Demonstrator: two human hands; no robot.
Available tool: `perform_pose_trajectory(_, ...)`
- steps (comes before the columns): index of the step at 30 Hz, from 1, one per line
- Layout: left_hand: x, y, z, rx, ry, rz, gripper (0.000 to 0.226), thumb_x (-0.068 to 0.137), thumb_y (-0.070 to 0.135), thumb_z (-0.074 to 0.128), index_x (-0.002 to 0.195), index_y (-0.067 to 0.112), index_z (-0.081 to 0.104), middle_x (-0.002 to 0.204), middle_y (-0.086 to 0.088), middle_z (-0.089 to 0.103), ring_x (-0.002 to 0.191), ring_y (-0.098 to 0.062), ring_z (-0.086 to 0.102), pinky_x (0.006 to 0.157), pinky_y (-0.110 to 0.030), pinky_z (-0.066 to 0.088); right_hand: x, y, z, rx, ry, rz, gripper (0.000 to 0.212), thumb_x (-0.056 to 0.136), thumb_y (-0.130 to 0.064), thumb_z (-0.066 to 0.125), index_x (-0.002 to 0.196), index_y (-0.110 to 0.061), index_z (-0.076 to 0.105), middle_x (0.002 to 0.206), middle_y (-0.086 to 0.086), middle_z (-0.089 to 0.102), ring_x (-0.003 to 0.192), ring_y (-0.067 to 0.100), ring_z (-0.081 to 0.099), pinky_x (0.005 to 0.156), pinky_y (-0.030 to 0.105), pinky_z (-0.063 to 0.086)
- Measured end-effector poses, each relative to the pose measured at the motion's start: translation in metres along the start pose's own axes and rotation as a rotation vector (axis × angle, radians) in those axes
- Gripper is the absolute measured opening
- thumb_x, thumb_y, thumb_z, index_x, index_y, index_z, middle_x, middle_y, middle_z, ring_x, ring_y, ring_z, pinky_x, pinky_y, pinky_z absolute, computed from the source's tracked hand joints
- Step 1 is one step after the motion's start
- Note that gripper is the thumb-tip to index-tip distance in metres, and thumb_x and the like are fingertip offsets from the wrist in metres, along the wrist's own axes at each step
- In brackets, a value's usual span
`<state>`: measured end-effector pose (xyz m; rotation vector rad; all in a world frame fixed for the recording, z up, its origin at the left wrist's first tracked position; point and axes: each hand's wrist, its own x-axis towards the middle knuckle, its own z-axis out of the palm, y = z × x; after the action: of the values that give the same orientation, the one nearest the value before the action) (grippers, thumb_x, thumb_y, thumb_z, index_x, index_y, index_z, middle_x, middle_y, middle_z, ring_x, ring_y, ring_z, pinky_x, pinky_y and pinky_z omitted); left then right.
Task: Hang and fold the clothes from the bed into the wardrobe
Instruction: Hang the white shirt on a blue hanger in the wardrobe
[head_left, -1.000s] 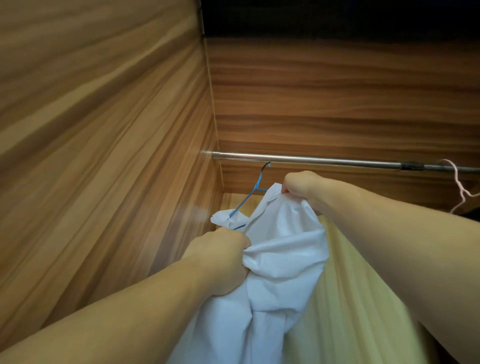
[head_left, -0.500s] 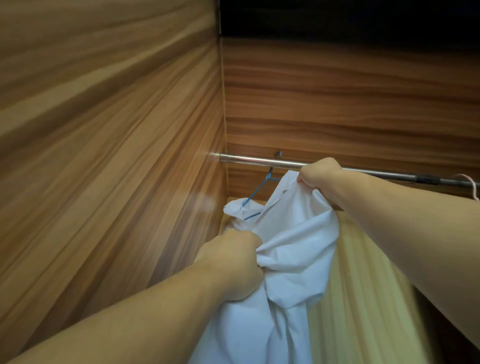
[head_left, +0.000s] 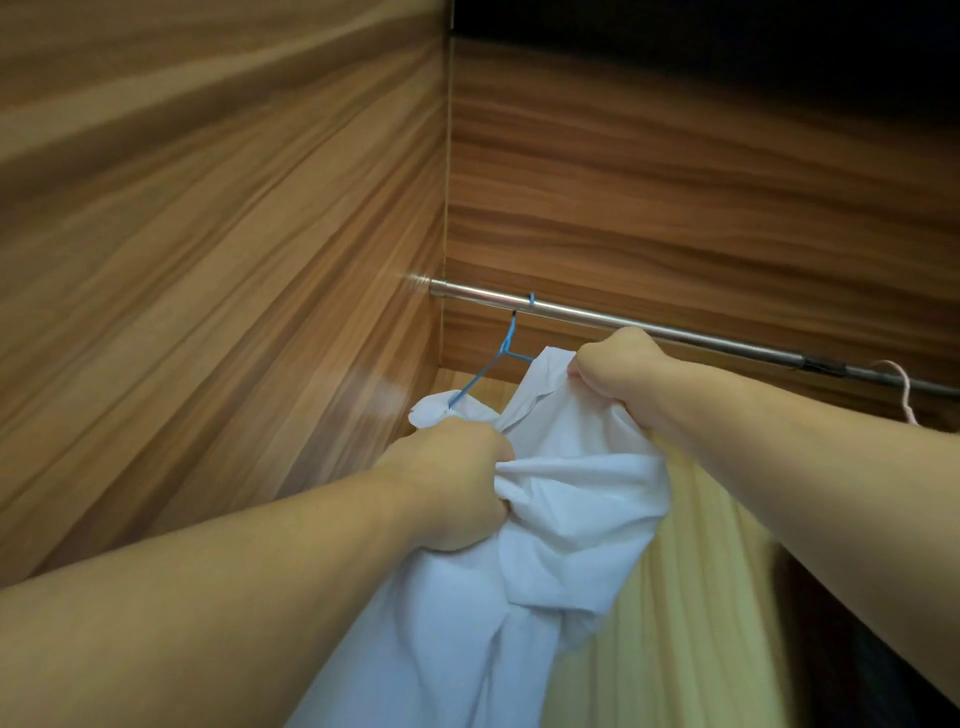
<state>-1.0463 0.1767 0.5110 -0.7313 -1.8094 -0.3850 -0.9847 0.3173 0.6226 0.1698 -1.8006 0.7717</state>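
Brown woodgrain panels (head_left: 208, 234); dark gap above.

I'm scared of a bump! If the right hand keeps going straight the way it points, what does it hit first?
Probably the metal rail: the right hand, gripping the white shirt, sits just below it. Beyond is the wardrobe's back wall. Depth is hard to judge.

A thin pale pink wire hanger hook (head_left: 905, 395) hangs near the right end of the silver metal rail (head_left: 571, 310), just beside a black band (head_left: 823, 365) around that rail, and pale yellow ribbed fabric (head_left: 685, 597) hangs below, a dark, indistinct mass (head_left: 857, 649) at its right edge.
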Motion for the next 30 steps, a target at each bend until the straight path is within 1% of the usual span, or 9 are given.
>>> perform_pose_trajectory(7,-0.002,0.007,0.005,-0.020,-0.001,0.048,0.022,0.085,0.020,0.052,0.065,0.021,0.043,0.075,0.005,0.053,0.079,-0.023,0.054,0.062,-0.028,0.038,-0.008,0.009,-0.010,0.028,0.019,-0.079,0.016,0.085,-0.013,0.052,0.093,-0.003,0.063,0.083,0.012,0.059,0.068,0.026,0.054,0.059,0.026,0.040)
perform_pose_trajectory(10,-0.004,0.007,0.009,-0.022,-0.028,0.070,0.023,0.084,0.020,0.052,0.064,0.020,0.042,0.072,0.005,0.052,0.077,-0.022,0.052,0.066,-0.031,0.043,-0.024,0.019,-0.010,0.088,-0.059,-0.099,0.011,0.084,-0.013,0.055,0.082,-0.005,0.063,0.081,0.009,0.059,0.071,0.024,0.054,0.064,0.028,0.042)
perform_pose_trajectory(13,-0.007,0.007,0.014,-0.041,-0.063,0.077,0.022,0.082,0.022,0.052,0.062,0.022,0.043,0.075,0.004,0.056,0.081,-0.023,0.056,0.075,-0.039,0.051,-0.046,0.031,-0.011,0.118,-0.131,-0.139,0.015,0.084,-0.012,0.059,0.094,-0.012,0.069,0.093,0.005,0.070,0.085,0.022,0.066,0.075,0.034,0.053)
perform_pose_trajectory(18,-0.016,0.021,0.021,-0.021,-0.146,0.134,0.002,0.084,0.021,0.055,0.084,0.019,0.055,0.092,0.003,0.063,0.091,-0.021,0.057,0.080,-0.038,0.049,-0.094,0.070,-0.016,0.069,-0.209,-0.018,0.010,0.085,-0.016,0.062,0.093,-0.014,0.068,0.090,0.004,0.072,0.072,0.016,0.065,0.061,0.027,0.052)
perform_pose_trajectory(20,-0.027,0.024,0.023,0.004,-0.174,0.136,0.011,0.085,0.022,0.056,0.095,0.020,0.060,0.093,0.007,0.064,0.089,-0.017,0.055,0.081,-0.033,0.047,-0.118,0.095,-0.015,0.071,-0.331,0.071,0.019,0.089,-0.026,0.060,0.098,-0.011,0.068,0.087,0.004,0.072,0.066,0.016,0.065,0.061,0.028,0.053)
perform_pose_trajectory(22,-0.045,0.026,0.031,0.010,-0.218,0.097,0.003,0.084,0.024,0.058,0.085,0.024,0.055,0.079,0.011,0.058,0.083,-0.016,0.051,0.075,-0.030,0.044,-0.138,0.115,-0.015,0.066,-0.428,0.139,0.032,0.091,-0.041,0.055,0.101,-0.012,0.066,0.080,0.002,0.069,0.059,0.015,0.063,0.062,0.027,0.049)
perform_pose_trajectory(25,-0.079,0.035,0.051,0.009,-0.316,-0.035,0.023,0.083,0.030,0.064,0.072,0.026,0.044,0.075,0.009,0.054,0.078,-0.017,0.051,0.065,-0.028,0.037,-0.159,0.132,-0.015,0.058,-0.548,0.182,0.043,0.089,-0.054,0.055,0.102,-0.014,0.067,0.080,0.001,0.067,0.059,0.014,0.062,0.060,0.025,0.047)
perform_pose_trajectory(28,-0.103,0.050,0.071,-0.161,-0.301,-0.106,0.009,0.085,0.031,0.065,0.092,0.027,0.061,0.096,0.004,0.064,0.090,-0.017,0.058,0.066,-0.022,0.037,-0.178,0.146,-0.004,0.034,-0.689,0.179,0.039,0.087,-0.053,0.059,0.102,-0.018,0.068,0.091,0.004,0.073,0.062,0.014,0.063,0.058,0.023,0.047)
perform_pose_trajectory(30,-0.116,0.060,0.082,-0.297,-0.271,-0.201,0.020,0.086,0.033,0.066,0.104,0.026,0.065,0.101,0.006,0.065,0.092,-0.014,0.059,0.061,-0.015,0.040,-0.196,0.161,0.007,0.014,-0.747,0.166,0.038,0.086,-0.054,0.059,0.100,-0.020,0.066,0.090,0.005,0.071,0.063,0.014,0.063,0.056,0.022,0.046)
